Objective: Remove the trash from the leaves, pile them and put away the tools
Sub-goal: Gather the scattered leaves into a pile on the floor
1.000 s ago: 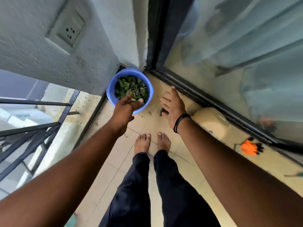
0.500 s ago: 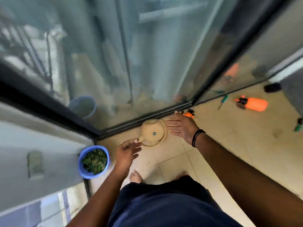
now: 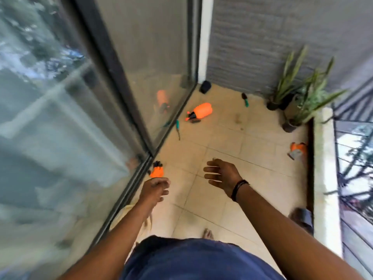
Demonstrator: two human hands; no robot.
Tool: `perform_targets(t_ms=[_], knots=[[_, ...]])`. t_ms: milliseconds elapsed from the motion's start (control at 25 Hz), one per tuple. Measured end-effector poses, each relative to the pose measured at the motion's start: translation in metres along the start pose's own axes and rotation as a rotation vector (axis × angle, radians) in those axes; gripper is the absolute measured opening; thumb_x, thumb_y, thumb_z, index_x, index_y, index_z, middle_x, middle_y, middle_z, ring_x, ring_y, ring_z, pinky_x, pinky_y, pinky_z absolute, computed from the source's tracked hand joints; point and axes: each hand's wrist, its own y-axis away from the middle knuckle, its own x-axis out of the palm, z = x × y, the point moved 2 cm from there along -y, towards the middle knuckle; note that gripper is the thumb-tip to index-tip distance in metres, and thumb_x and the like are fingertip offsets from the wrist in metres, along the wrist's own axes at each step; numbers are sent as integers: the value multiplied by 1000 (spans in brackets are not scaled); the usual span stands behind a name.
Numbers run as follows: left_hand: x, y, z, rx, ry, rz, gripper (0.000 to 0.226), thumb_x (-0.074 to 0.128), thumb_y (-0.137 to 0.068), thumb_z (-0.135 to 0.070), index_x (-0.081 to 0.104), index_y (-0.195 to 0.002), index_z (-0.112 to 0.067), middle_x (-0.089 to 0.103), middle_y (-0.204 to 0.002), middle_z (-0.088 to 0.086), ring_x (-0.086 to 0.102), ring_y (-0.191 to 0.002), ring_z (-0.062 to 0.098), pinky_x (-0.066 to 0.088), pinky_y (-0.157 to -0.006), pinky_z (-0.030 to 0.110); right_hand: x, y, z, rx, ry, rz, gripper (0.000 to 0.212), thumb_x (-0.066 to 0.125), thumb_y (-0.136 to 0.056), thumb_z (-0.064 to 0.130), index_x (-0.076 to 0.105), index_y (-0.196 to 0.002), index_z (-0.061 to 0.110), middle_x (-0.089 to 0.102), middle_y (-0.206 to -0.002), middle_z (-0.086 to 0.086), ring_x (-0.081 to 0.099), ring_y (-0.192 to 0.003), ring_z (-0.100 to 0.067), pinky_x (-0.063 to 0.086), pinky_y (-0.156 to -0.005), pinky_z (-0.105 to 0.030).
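Left hand: ours, held over the floor right by the glass door, fingers loosely curled, nothing in it.
Right hand: out over the tiles, fingers spread and relaxed, nothing in it either.
Orange glove: on the floor against the door track, just ahead of our left hand.
Orange sprayer: lying on its side further along, near the glass.
Green hand tool: flat on the tiles just beside the sprayer.
Second tool: by the far wall, near the potted plants.
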Motion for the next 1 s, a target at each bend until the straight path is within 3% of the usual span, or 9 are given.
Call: perform_targets(t_ms=[120,240,440,640,800,1000], knots=[[41,-21,-21,14,-27,37,9,67,-95,-17,74,-100,-21,76,-101,3,73,-83,17,51,-73,32,-53,-12,8,3,-103,-101,32,54,-100,35,71,-108,9,76,-105,-11,68,-88,-28,53,-83,-38],[52,-36,-33,-10,-62,69,10,68,-95,-20,74,-103,-22,77,-104,1,74,-92,20,53,-75,32,-81,-29,13,45,-179,-213,30,55,-99,33,71,-106,8,76,-99,-10,68,-85,-28,54,-80,-38],[43,-88,-70,-22,27,-3,9,66,-98,-20,72,-104,-21,77,-100,3,74,-93,22,55,-82,38,-71,-75,53,84,-156,-203,28,55,-100,30,71,-105,8,75,-98,-11,68,-85,-28,52,-79,-37],[47,-200,-142,-54,207,-12,12,57,-102,-14,69,-103,-15,74,-99,7,70,-86,21,52,-70,33,-51,-156,140,51,-70,-206,30,55,-100,29,70,-110,5,74,-97,-13,66,-84,-27,51,-76,-35],[28,-288,-237,-26,274,19,14,57,-101,-15,69,-108,-13,73,-102,9,70,-88,22,52,-71,32,-27,-216,231,12,-11,-207,30,56,-100,30,70,-110,6,75,-99,-14,68,-85,-27,53,-81,-39],[22,-387,-315,-35,181,73,15,60,-100,-22,70,-108,-14,74,-104,11,69,-90,24,50,-75,33,-5,-282,315,-30,-55,-243,27,52,-101,26,70,-110,6,75,-99,-13,69,-85,-29,52,-79,-39]])
